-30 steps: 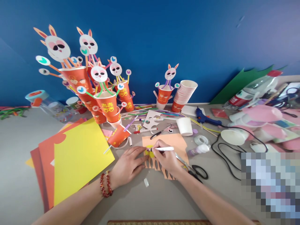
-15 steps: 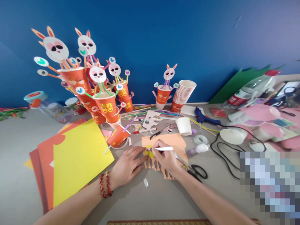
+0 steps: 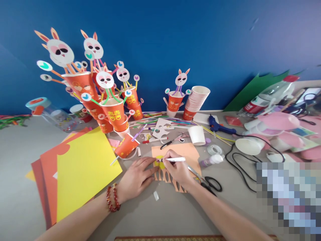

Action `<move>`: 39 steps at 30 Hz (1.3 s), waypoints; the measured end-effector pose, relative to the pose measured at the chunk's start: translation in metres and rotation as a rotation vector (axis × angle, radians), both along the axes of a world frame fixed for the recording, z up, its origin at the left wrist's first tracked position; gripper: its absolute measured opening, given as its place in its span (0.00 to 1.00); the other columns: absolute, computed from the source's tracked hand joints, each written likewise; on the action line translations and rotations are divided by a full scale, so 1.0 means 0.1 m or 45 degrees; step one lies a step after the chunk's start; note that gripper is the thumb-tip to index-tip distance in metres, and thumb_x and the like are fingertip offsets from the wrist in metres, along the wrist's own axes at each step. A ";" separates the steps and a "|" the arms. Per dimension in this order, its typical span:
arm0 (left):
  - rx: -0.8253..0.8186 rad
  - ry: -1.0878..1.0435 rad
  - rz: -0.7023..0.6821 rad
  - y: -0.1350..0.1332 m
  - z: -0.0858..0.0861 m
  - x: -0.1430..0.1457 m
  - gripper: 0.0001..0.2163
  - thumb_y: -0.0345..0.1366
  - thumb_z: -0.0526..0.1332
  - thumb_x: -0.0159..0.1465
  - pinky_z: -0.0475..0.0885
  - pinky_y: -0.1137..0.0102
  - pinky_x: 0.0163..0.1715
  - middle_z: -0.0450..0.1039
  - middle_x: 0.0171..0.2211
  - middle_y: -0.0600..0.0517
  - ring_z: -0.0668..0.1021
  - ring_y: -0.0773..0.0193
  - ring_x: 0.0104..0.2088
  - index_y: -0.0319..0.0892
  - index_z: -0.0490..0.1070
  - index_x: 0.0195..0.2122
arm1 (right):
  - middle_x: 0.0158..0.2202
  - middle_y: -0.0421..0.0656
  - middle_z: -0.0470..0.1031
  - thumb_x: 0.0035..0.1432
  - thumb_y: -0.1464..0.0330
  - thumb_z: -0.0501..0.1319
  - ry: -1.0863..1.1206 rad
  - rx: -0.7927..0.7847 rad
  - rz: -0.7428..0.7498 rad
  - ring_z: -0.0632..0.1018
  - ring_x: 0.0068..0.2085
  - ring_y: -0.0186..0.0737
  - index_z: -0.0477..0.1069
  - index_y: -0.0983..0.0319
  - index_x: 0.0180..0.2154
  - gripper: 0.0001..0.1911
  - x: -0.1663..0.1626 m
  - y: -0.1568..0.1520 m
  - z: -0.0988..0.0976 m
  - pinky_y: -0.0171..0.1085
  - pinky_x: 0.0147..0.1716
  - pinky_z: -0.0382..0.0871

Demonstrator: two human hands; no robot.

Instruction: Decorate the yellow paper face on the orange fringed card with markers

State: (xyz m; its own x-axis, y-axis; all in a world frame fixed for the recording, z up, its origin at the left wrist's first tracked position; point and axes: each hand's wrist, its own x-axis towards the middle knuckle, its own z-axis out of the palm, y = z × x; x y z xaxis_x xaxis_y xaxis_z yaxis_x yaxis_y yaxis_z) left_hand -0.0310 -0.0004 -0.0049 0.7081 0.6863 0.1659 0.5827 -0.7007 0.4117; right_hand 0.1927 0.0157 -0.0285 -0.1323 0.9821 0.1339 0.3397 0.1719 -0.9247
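Observation:
My right hand (image 3: 177, 170) is closed around a white pen (image 3: 175, 159), whose tip rests on a small yellow paper piece (image 3: 158, 162). That piece lies on a pale orange sheet (image 3: 184, 151) with leaf-shaped cut-outs along its near edge. My left hand (image 3: 137, 177) lies flat with fingers stretched out, pressing the orange sheet's left edge beside the yellow piece. A red bead bracelet (image 3: 113, 198) circles my left wrist.
Scissors (image 3: 210, 183) lie just right of my right hand. Yellow and orange card sheets (image 3: 82, 170) lie at the left. Orange rabbit cups (image 3: 112, 110), a cup stack (image 3: 195, 100), a white cup (image 3: 197, 135), a blue glue gun (image 3: 220, 126) with black cord and a glue stick (image 3: 212, 161) crowd the back.
Almost nothing has moved. The view shifted slightly left, and the pen tip stays on the yellow piece.

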 end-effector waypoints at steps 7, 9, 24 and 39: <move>0.000 -0.012 -0.002 0.00 0.00 0.00 0.19 0.36 0.56 0.72 0.69 0.50 0.60 0.65 0.65 0.44 0.68 0.48 0.63 0.50 0.68 0.63 | 0.22 0.34 0.60 0.62 0.67 0.55 0.033 0.018 -0.036 0.62 0.23 0.34 0.61 0.58 0.28 0.09 0.00 -0.01 0.00 0.33 0.23 0.55; 0.004 -0.014 -0.004 0.00 -0.01 0.00 0.18 0.36 0.56 0.72 0.69 0.49 0.60 0.65 0.65 0.44 0.69 0.47 0.63 0.49 0.69 0.63 | 0.22 0.34 0.61 0.63 0.67 0.56 0.025 0.028 -0.023 0.62 0.23 0.34 0.62 0.58 0.29 0.09 0.00 0.00 0.00 0.33 0.23 0.55; -0.003 0.002 -0.009 0.00 0.01 0.01 0.17 0.37 0.55 0.73 0.70 0.48 0.60 0.65 0.65 0.43 0.69 0.47 0.63 0.48 0.70 0.62 | 0.22 0.34 0.61 0.62 0.67 0.56 0.029 0.015 -0.024 0.62 0.23 0.33 0.62 0.58 0.29 0.09 0.01 0.00 -0.01 0.32 0.22 0.54; 0.008 -0.021 -0.003 0.00 0.00 0.00 0.18 0.36 0.56 0.72 0.69 0.49 0.61 0.66 0.65 0.44 0.69 0.48 0.63 0.49 0.70 0.62 | 0.21 0.33 0.58 0.61 0.67 0.56 0.008 0.002 -0.049 0.60 0.21 0.31 0.61 0.58 0.28 0.09 0.01 -0.01 0.00 0.32 0.21 0.52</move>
State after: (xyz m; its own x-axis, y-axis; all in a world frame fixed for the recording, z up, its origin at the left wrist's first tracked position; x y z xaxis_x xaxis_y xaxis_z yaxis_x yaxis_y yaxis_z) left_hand -0.0313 -0.0004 -0.0052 0.7066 0.6838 0.1820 0.5743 -0.7044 0.4171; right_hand 0.1937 0.0148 -0.0286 -0.0939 0.9863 0.1359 0.3403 0.1601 -0.9266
